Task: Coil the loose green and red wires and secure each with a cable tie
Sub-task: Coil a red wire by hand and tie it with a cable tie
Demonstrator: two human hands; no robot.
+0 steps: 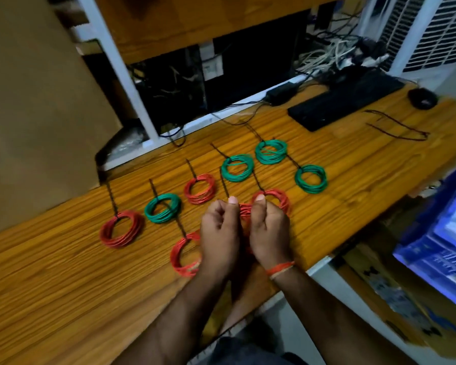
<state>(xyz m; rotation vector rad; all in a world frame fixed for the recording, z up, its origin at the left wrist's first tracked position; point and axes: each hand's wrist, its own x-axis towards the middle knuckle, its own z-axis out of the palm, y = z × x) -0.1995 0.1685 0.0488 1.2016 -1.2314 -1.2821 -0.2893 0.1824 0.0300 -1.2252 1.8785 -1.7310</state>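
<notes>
Both hands, left hand (pixel 219 230) and right hand (pixel 270 230), pinched a red coil (pixel 245 210) between them. Most of it stayed hidden. Its cable tie (pixel 224 187) was blurred.

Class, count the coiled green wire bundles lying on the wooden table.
4: one at left, one mid-table, one behind it, one furthest right. None seems hidden.

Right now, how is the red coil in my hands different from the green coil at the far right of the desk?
The red coil in the hands is held above the desk, gripped by the left hand and right hand and mostly hidden. The far-right green coil lies flat, untouched and fully visible. The green coil carries a black cable tie with its tail sticking out; whether the held coil's tie is closed cannot be told. Both are round multi-loop wire coils.
</notes>
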